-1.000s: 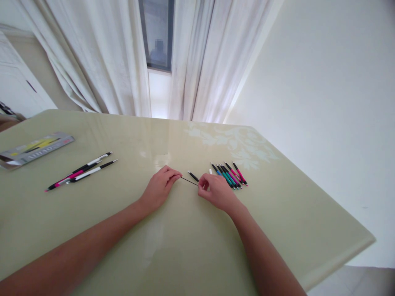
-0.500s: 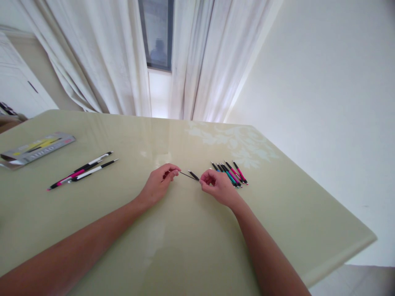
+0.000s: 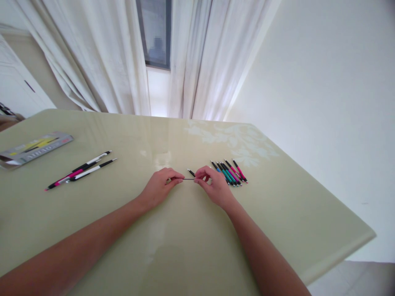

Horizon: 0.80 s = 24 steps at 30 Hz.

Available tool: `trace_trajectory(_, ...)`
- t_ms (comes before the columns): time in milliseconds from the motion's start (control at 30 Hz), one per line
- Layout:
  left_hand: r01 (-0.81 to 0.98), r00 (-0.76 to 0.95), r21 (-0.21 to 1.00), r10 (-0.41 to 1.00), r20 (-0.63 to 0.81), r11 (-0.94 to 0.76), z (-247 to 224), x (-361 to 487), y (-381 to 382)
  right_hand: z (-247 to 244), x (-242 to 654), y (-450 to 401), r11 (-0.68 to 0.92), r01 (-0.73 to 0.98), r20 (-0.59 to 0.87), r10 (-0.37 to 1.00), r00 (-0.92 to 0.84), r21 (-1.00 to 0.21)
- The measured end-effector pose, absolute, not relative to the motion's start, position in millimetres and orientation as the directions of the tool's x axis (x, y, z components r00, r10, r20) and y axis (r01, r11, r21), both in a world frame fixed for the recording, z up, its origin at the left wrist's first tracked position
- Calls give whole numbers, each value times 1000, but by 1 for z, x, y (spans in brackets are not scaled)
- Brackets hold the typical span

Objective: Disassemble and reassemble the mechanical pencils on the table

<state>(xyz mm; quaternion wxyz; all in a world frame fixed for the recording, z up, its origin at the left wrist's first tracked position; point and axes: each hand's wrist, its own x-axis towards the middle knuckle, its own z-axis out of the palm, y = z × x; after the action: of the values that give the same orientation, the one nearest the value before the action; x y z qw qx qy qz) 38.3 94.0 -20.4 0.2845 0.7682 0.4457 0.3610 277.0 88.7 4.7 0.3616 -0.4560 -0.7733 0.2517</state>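
Observation:
Between my two hands a thin dark rod (image 3: 189,179) is stretched level, just above the table. My left hand (image 3: 163,183) pinches its left end, and my right hand (image 3: 210,183) pinches the other end. Partly hidden behind my right hand lies a pen piece with a black part (image 3: 191,172). Just right of that hand, several pens (image 3: 231,172) with black, blue, teal, purple and pink parts lie side by side on the table.
On the pale green table (image 3: 185,238), several white, black and pink pens (image 3: 83,169) lie at the left. A grey and yellow pen box (image 3: 37,149) lies farther left. Curtains (image 3: 117,61) hang behind the table's far edge.
The thin rod has turned from slanting down to the right to level. My hands have come closer together, and less of the rod shows between them.

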Motion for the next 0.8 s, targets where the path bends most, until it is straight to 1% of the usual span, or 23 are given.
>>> trace_trajectory(100,518,329,718,883,334,-464,-21,39,94,-1,267,86,437,594,339,899,-277,-676)
trace_trajectory(200,585,208,696,906,369,-417,-21,40,95,-6,262,88,416,729,386,895,-223,-544)
trace_trajectory(300,619,114,697,919,377,-363,-23,40,97,-11,261,91,399,827,368,894,-256,-395)
trace_trajectory(400,619,115,695,918,380,-366,-24,39,97,-13,258,92,395,859,319,901,-293,-326)
trace_trajectory(467,613,126,700,919,372,-368,-24,39,97,-13,257,92,385,859,305,908,-287,-337)
trace_trajectory(533,604,125,713,926,357,-357,-22,39,96,-13,257,91,366,849,303,917,-259,-382)
trace_trajectory(667,555,112,765,941,321,-327,-19,40,94,-12,259,91,341,794,323,926,-194,-503)
trace_trajectory(800,483,109,816,947,302,-316,-15,38,93,-11,262,93,332,701,352,928,-122,-632)
